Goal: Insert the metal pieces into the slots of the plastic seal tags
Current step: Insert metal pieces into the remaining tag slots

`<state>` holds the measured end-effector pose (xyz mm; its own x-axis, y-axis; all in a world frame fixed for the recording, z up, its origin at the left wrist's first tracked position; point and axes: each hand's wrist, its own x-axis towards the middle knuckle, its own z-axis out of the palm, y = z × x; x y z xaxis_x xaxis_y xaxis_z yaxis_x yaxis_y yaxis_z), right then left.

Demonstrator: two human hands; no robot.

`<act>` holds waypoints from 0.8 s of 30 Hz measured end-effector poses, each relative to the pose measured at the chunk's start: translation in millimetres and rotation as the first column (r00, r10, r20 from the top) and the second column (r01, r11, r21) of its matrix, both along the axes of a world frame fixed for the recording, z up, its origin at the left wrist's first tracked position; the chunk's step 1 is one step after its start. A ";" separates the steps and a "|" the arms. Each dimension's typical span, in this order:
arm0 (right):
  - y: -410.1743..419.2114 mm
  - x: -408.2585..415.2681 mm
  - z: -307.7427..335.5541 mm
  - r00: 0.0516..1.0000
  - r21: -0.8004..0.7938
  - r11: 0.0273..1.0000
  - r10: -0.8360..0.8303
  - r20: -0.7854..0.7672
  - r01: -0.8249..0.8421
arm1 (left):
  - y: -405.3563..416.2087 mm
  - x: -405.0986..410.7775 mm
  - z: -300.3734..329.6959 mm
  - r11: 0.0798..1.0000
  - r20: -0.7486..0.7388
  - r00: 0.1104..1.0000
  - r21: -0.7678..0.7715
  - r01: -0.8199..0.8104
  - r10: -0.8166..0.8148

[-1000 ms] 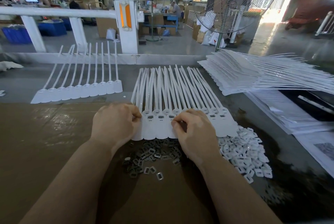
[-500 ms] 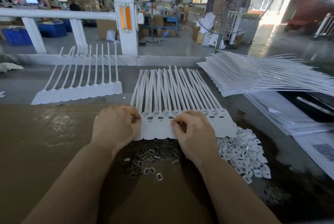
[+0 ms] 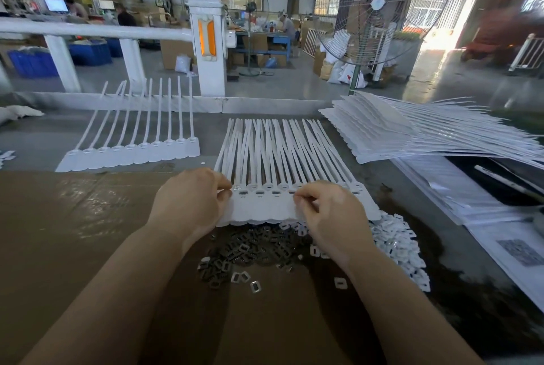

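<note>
White seal tags (image 3: 265, 208) pinched in my left hand (image 3: 191, 202) and right hand (image 3: 329, 217) may shift, misaligning slots with metal pieces (image 3: 250, 247).

A strip of white plastic seal tags (image 3: 265, 208) lies flat at the middle, flat label ends toward the person, long thin tails fanning away and crossing one another. Each head shows a small rectangular slot near the tail's base. Just below the strip's near edge lies a loose heap of small dark metal pieces (image 3: 250, 249), each a flat rectangular frame with a hole; a few brighter ones lie scattered at the heap's near side.
</note>
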<state>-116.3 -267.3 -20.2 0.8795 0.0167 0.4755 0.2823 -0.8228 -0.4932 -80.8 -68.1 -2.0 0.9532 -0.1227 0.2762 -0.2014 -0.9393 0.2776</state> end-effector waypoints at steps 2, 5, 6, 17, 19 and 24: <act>-8.4 -1.5 0.0 0.999 0.005 0.999 -0.034 0.034 0.034 | -9.3 -7.7 1.0 0.996 -0.010 0.996 -0.040 0.083 -0.083; -16.0 -3.0 -1.2 0.992 0.020 0.996 -0.084 0.090 0.083 | -28.6 -22.6 -0.6 0.968 0.012 0.973 -0.099 0.229 -0.229; -17.2 -3.1 -1.9 0.989 0.023 0.995 -0.096 0.109 0.094 | -35.2 -28.0 -1.8 0.958 0.022 0.963 -0.104 0.269 -0.268; -19.5 -6.1 -13.5 0.948 0.057 0.990 -0.137 0.289 0.126 | -83.0 -51.1 -22.7 0.880 -0.107 0.875 -0.002 0.475 -0.472; -19.1 -7.2 -14.6 0.946 0.059 0.992 -0.124 0.300 0.112 | -86.2 -49.6 -24.4 0.888 -0.089 0.886 0.028 0.460 -0.456; -17.1 -8.5 -16.3 0.954 0.065 0.995 -0.092 0.285 0.076 | -90.0 -49.2 -27.5 0.900 -0.058 0.900 0.021 0.434 -0.433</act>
<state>-124.8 -284.4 -36.5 0.7028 -0.0831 0.7065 0.3493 -0.8248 -0.4446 -130.0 -158.0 -29.5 0.8162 -0.5352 0.2178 -0.5773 -0.7709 0.2690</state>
